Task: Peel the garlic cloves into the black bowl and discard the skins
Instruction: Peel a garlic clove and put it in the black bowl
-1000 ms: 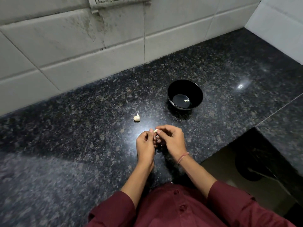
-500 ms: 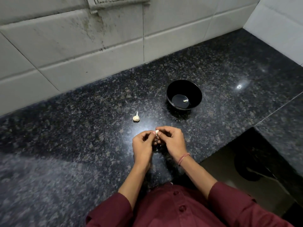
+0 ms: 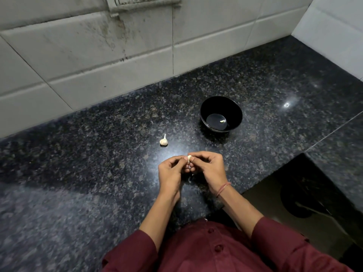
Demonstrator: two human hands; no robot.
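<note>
The left hand (image 3: 170, 172) and right hand (image 3: 209, 167) together pinch a garlic clove (image 3: 189, 158); beyond the right hand stands the black bowl (image 3: 221, 114), beyond the left a garlic bulb (image 3: 163, 141).

Curled left hand (image 3: 170, 173) against right hand (image 3: 211, 167)

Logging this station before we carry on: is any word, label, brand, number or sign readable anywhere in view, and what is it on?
None: no readable text shows in this view.
The socket plate on the tiled wall is cut off by the top edge, and no lettering on it is legible.
The black bowl, garlic bulb, granite counter and maroon shirt show no marks or labels.
</note>
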